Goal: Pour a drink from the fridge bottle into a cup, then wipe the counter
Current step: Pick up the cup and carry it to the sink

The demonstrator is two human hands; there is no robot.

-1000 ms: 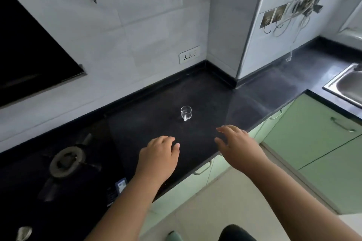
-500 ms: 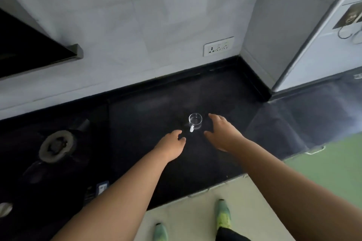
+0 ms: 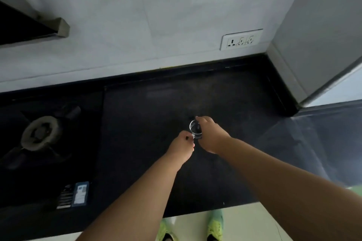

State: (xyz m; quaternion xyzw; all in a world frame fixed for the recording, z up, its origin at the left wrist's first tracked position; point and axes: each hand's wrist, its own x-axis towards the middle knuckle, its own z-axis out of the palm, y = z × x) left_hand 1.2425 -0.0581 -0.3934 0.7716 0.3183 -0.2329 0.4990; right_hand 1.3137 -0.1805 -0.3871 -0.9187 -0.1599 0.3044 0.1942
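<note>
Black stone counter runs along a pale tiled wall, with a white socket plate set low on the tiles and a gas burner at the left. Head view only.

Both bare forearms reach forward from the lower edge and converge at mid-counter. Left hand is palm down, fingers curled, its thumb and fingertips pinched at the near side of the cup where the handle sits; the handle itself is largely hidden, so whether the pinch has actually closed on it cannot be told. Right hand comes in from the right, fingers wrapped around the far and right wall of the cup, index finger hooked over the rim; it is closed on the glass.

Cup: small, clear glass, upright, standing on the counter between the two hands, appears empty, rim seen as a bright ring.

Green shoes show on the light floor below the counter edge.

Against the frame half a second earlier: both hands then stood short of the cup, open and apart from it; they have since advanced and made contact. Cup position on the counter is unchanged.
</note>
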